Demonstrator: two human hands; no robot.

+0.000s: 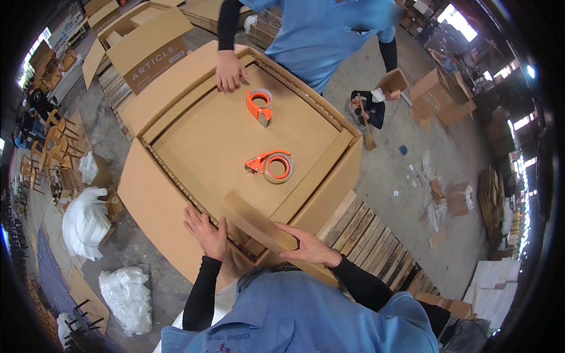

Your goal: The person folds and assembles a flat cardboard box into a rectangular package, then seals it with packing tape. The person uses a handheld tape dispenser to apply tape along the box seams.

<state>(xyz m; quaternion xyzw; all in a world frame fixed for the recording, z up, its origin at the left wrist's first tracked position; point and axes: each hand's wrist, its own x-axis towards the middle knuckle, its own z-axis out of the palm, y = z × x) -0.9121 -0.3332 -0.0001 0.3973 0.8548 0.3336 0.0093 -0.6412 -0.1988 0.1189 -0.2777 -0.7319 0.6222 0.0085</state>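
A large open cardboard box [150,182] stands before me with its flaps folded outward. My right hand [309,244] grips one end of a long cardboard block [253,219], which lies slanted over the box's near corner. My left hand [206,232] rests with spread fingers on the near left edge of the box, beside the block. Inside, a flat cardboard sheet [206,141] covers the contents. Two orange tape dispensers lie on it: one [273,166] near the middle, the other [259,107] farther back.
Across the box a co-worker's hand [231,72] touches the far rim; their other hand holds a small cardboard piece [393,81]. Another open box [147,53] stands far left. A wooden pallet [376,241] lies at right. Plastic-wrapped bundles [126,297] sit on the floor at left.
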